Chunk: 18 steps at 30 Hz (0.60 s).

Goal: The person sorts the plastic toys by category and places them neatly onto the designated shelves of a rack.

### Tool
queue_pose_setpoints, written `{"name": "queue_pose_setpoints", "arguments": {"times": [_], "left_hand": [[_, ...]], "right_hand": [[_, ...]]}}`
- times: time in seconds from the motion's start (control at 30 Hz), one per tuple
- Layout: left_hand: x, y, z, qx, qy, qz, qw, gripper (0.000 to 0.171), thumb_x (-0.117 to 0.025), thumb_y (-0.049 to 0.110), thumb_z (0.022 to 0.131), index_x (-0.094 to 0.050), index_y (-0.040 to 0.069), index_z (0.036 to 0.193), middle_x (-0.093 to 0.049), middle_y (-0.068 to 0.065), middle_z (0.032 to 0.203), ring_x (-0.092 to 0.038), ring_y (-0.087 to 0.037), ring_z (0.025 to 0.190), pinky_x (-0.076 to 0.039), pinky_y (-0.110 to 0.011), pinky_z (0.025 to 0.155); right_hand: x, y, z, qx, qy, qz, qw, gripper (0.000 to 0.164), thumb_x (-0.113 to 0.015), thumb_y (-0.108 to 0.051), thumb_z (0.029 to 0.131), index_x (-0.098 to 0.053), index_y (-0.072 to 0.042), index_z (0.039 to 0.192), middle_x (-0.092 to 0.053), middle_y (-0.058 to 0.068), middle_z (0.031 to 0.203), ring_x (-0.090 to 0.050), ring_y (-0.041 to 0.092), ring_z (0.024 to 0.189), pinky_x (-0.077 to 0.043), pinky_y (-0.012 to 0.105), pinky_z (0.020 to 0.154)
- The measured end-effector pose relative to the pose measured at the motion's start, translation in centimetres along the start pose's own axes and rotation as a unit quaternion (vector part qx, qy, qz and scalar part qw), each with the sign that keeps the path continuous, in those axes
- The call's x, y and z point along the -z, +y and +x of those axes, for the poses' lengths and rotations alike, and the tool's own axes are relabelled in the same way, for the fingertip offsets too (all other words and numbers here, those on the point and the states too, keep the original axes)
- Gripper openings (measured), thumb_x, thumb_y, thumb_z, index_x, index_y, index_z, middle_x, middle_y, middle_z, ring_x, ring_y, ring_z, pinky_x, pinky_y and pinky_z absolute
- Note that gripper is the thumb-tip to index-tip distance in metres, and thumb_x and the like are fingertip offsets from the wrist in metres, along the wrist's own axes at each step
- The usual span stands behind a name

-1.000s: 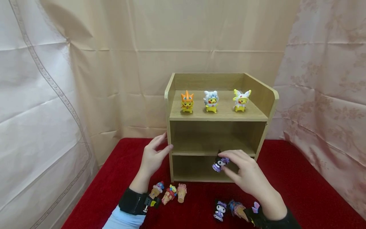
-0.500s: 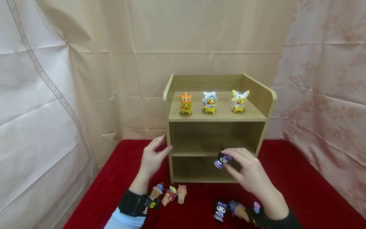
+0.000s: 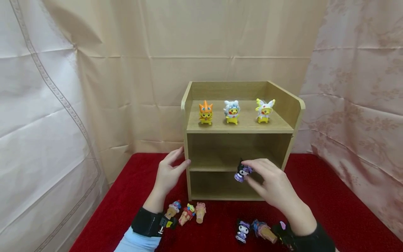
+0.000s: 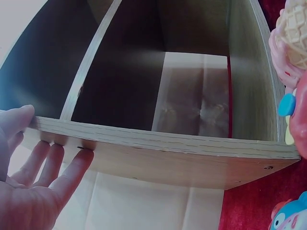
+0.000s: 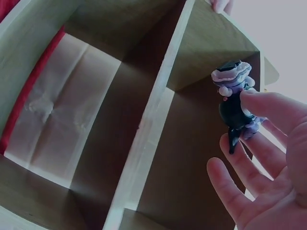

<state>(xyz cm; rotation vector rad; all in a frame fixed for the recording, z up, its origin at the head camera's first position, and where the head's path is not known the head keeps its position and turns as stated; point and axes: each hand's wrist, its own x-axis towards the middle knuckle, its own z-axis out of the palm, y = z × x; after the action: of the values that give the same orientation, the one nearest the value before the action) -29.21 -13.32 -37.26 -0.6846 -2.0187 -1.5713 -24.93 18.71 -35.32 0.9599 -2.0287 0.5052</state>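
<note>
My right hand (image 3: pixel 273 178) pinches a small black-and-purple figurine (image 3: pixel 242 172) with a white face, held in front of the middle board of a wooden shelf (image 3: pixel 239 132). In the right wrist view, the figurine (image 5: pixel 232 108) is between the thumb and fingers, its pointed black tip downward in that picture. My left hand (image 3: pixel 168 173) holds the shelf's left side panel. In the left wrist view its fingers (image 4: pixel 72 177) press the outer face while the thumb lies at the front edge. On the top board stand orange (image 3: pixel 206 112), pale blue (image 3: pixel 232 112) and white-eared (image 3: pixel 264 110) yellow figurines.
Ice-cream-cone figurines (image 3: pixel 187 214) lie on the red cloth (image 3: pixel 126 206) in front of the shelf's left side. Another purple figurine (image 3: pixel 242 231) and a cone figurine (image 3: pixel 263 231) lie at the front right, near my right wrist. Curtains (image 3: pixel 126 87) hang behind and at both sides.
My right hand, with the figurine, has risen slightly toward the level of the shelf's middle board. My left hand stays at the side panel.
</note>
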Motion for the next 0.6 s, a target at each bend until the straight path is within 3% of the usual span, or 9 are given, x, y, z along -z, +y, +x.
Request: {"name": "queue_pose_setpoints", "arguments": {"times": [0.17,0.6], "left_hand": [[0.1,0.1,0.0,-0.001,-0.002,0.003,1.0,0.049,-0.068,0.003,0.088,-0.052,0.001,0.134,-0.054,-0.014,0.13,-0.052,-0.017,0.114,-0.054,-0.034,0.08],[0.1,0.1,0.0,-0.001,-0.002,0.003,1.0,0.049,-0.069,0.003,0.088,-0.053,0.002,0.134,-0.055,-0.013,0.13,-0.053,-0.016,0.114,-0.054,-0.034,0.081]], "right_hand": [[0.2,0.1,1.3,0.026,0.007,-0.005,1.0,0.049,-0.08,-0.004,0.071,-0.066,-0.011,0.117,-0.067,-0.002,0.103,-0.056,0.012,0.1,-0.056,0.038,0.071],[0.0,0.5,4.0,0.075,-0.002,-0.042,0.996,0.048,-0.08,-0.007,0.073,-0.065,-0.008,0.119,-0.066,0.005,0.11,-0.056,0.018,0.102,-0.056,0.042,0.075]]}}
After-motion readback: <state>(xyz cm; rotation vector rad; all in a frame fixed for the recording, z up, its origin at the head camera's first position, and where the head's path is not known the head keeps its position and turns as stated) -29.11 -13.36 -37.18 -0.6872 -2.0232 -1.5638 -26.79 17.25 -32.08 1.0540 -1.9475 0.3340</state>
